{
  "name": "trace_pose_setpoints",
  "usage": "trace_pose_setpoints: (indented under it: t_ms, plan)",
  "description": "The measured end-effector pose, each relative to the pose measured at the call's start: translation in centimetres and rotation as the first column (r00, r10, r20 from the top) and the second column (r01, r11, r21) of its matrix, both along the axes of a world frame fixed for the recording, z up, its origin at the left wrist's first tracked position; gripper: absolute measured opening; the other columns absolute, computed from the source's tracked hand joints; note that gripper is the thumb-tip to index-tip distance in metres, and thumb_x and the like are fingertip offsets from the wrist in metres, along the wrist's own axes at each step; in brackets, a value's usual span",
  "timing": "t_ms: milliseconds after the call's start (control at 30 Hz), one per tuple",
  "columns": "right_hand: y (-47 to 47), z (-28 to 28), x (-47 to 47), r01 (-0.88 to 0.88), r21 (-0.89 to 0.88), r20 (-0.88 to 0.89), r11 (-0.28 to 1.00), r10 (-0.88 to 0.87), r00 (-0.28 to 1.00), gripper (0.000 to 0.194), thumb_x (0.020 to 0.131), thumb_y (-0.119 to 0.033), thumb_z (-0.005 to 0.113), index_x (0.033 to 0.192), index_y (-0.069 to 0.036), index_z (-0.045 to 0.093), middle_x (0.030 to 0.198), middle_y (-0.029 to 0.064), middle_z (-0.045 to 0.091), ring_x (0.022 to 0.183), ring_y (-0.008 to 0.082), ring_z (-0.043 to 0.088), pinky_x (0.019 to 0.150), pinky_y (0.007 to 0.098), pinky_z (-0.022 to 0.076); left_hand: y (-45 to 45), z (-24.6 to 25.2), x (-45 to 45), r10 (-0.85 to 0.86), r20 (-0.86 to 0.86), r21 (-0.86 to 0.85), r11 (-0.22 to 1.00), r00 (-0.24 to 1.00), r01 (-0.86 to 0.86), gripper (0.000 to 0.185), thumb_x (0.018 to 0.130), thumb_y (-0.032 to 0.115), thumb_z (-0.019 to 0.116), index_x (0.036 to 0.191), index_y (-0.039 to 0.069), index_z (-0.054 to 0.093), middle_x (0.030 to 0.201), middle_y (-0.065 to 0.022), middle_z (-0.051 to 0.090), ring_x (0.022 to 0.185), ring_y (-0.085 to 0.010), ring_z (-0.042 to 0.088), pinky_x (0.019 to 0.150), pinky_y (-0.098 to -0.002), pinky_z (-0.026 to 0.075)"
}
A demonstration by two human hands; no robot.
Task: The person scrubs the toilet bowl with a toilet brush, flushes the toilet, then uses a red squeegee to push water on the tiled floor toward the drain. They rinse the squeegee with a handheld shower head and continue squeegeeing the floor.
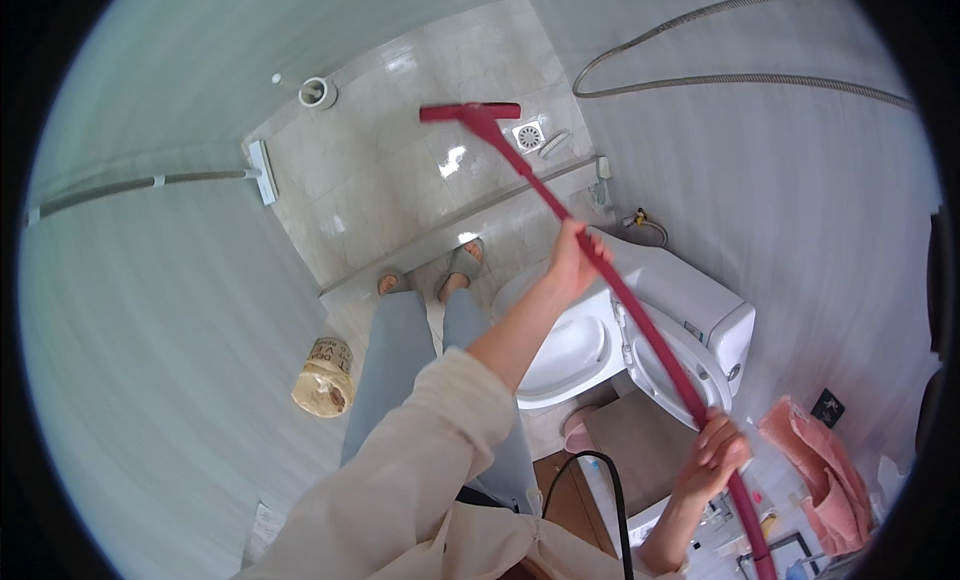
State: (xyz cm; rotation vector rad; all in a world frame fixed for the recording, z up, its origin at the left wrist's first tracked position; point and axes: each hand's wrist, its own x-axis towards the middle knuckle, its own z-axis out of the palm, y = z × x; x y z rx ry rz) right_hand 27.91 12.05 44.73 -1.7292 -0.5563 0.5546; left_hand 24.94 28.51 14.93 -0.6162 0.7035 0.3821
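Note:
A red long-handled floor squeegee [637,310] runs slantwise from the lower right to the shower floor. Its wide head [442,113] is at the tiles left of the square floor drain [529,135], beside which lies a small white brush [554,143]. My left hand [577,261] grips the middle of the pole, above the open toilet [570,351]. Nearer the pole's upper end, my right hand [718,452] is closed round it, over the washstand.
A low sill [450,220] crosses the floor before my slippered feet. A toilet brush in its holder [318,93] and a white flat mop [262,172] are at the left. A lined waste bin [324,377] stands left of my legs; a metal shower hose [705,78] hangs right.

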Motion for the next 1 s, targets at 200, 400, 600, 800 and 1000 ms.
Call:
trace_pose_setpoints:
  t_ms: [200,400,600,800,1000]
  plan:
    - [-12.1,0.0,-6.2,0.615,-0.091,-0.351,0.783,-0.603,0.716,0.037,0.098,-0.023,0.053,0.064,-0.011,0.044,0.062,0.0014,0.047,0.075,0.0157,0.052,0.097,0.0380,0.0422,-11.2,1.3,-4.8,-0.318,-0.219,-0.070,0.948,0.922,0.310,0.015,0.093,0.019,0.047,0.090,0.007,0.038,0.072,-0.0090,0.044,0.062,-0.0231,0.048,0.061,-0.0414,0.047]
    - [-11.3,3.7,-12.8,0.169,-0.740,-0.624,0.651,-0.758,0.188,0.038,0.098,-0.037,0.053,0.094,-0.002,0.066,0.086,0.0108,0.068,0.094,0.0208,0.064,0.087,0.0346,0.0503,-18.7,-1.2,-9.4,-0.596,-0.250,-0.111,0.801,0.763,0.589,0.018,0.103,0.025,0.041,0.107,0.010,0.033,0.077,-0.0096,0.047,0.064,-0.0239,0.053,0.062,-0.0426,0.052]
    - [-7.9,-9.0,-7.0,-0.004,-0.663,-0.366,0.748,-0.321,0.874,0.031,0.099,-0.029,0.052,0.097,0.000,0.063,0.079,0.0044,0.064,0.071,0.0101,0.057,0.065,0.0248,0.0454,-23.8,-2.3,-14.4,-0.612,-0.376,-0.139,0.780,0.696,0.611,0.020,0.101,0.030,0.047,0.103,0.015,0.035,0.074,-0.0051,0.047,0.059,-0.0178,0.048,0.052,-0.0350,0.047]
    - [-0.8,-34.4,-7.0,-0.555,-0.779,-0.618,0.293,-0.207,0.758,0.086,0.070,-0.070,0.070,0.103,0.008,0.061,0.089,0.0233,0.065,0.083,0.0297,0.068,0.070,0.0394,0.0547,-25.1,6.5,-14.8,-0.364,-0.485,0.112,0.876,0.795,0.470,0.019,0.100,0.024,0.050,0.103,0.008,0.041,0.076,-0.0003,0.047,0.063,-0.0114,0.047,0.058,-0.0272,0.043]
    - [-2.8,-38.1,-13.7,-0.362,-0.875,-0.310,0.321,0.201,0.929,0.068,0.088,-0.066,0.051,0.075,0.000,0.062,0.053,0.0070,0.055,0.042,0.0214,0.056,0.040,0.0346,0.0445,-24.2,8.7,-21.3,-0.617,-0.346,0.469,0.539,0.707,0.700,0.028,0.100,0.032,0.049,0.111,0.007,0.050,0.089,-0.0026,0.055,0.084,-0.0146,0.056,0.077,-0.0311,0.046]
